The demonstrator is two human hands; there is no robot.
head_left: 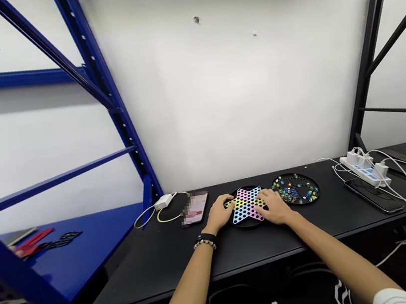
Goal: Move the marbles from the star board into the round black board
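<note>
A star-shaped Chinese checkers board [247, 206] in pink, blue and yellow, full of holes, lies over a round black base [249, 224] on the desk. My left hand [220, 213] grips the board at its left yellow point, its fingers bent over the edge. On the opposite side, my right hand [273, 206] holds the board's right edge with its fingers curled and partly over it. Both yellow tips are partly hidden by my hands. Just right of my right hand, a round black tray [308, 202] contains several colourful glass marbles.
A phone [196, 208] and a white charger [163, 201] with a cable lie at left on the black desk [158, 264]. At right are a white power strip [366, 169], trailing cables and a dark phone [374, 196]. Blue shelf posts [117, 108] stand left.
</note>
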